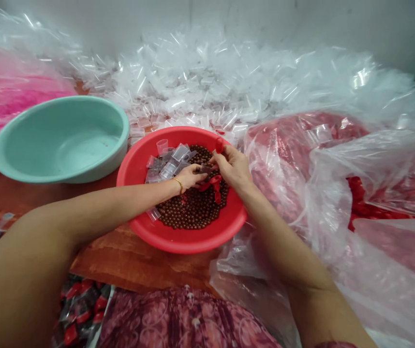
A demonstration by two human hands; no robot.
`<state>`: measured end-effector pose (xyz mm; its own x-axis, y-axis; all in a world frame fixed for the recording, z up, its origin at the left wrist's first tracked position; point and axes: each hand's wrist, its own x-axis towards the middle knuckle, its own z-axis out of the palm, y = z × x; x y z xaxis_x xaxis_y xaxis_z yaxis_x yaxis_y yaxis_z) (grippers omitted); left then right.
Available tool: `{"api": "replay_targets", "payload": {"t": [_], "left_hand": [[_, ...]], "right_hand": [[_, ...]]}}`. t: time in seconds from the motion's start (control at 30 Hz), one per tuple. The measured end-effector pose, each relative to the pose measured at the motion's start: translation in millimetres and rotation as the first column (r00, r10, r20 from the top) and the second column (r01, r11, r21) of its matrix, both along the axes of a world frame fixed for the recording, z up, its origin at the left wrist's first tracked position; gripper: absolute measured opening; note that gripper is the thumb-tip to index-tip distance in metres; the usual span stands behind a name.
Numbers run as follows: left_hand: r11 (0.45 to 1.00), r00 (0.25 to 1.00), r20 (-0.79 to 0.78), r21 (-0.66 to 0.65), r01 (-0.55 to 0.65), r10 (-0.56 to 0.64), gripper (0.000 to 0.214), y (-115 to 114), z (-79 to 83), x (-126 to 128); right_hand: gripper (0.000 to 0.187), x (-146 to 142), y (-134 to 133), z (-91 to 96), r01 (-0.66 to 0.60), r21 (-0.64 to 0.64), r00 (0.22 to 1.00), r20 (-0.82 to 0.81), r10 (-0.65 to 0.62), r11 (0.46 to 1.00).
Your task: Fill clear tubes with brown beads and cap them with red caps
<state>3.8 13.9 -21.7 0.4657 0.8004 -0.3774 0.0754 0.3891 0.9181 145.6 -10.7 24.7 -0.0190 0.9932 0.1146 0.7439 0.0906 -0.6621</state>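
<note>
A red basin (189, 244) holds many small round brown beads (189, 212) and a heap of clear plastic containers (173, 162). Over the beads, my left hand (191, 177) is closed on a small clear container (205, 169), which looks dark inside. My right hand (235, 166) is bent over the basin's right side, its fingers shut on a red cap (219, 145) and close to that container. Several more red caps (215, 183) lie on the beads just below both hands.
An aqua basin (62, 140) stands at the left. Behind spreads a large pile of clear containers (207, 82). Plastic bags of red pieces (283, 154) lie at the right, a pink-filled bag (15, 96) at the far left. Red-capped filled containers (84, 304) sit below, near my lap.
</note>
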Motion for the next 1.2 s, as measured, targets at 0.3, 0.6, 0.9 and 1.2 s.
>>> {"api": "replay_targets", "payload": {"t": [0.3, 0.6, 0.9, 1.2], "left_hand": [[0.991, 0.953, 0.284, 0.109, 0.073, -0.101, 0.036, -23.4, 48.4, -34.6], [0.984, 0.909, 0.384, 0.130, 0.118, -0.160, 0.041, -48.0, 56.5, -46.6], [0.964, 0.856, 0.451, 0.038, 0.264, -0.252, 0.034, -41.1, 58.1, -49.9], [0.944, 0.853, 0.411, 0.068, 0.323, -0.321, 0.029, -41.2, 60.5, -51.4]], "right_hand": [[0.020, -5.8, -6.4, 6.7, 0.106, 0.080, 0.928, -0.365, -0.070, 0.991], [0.029, -15.8, -25.7, 31.6, -0.151, -0.048, 0.764, -0.639, 0.086, 0.987], [0.025, -9.9, -32.2, 46.1, -0.287, -0.073, 0.812, -0.548, 0.202, 0.955], [0.020, -8.2, -37.2, 44.1, -0.334, -0.004, 0.812, -0.509, 0.286, 0.942]]}}
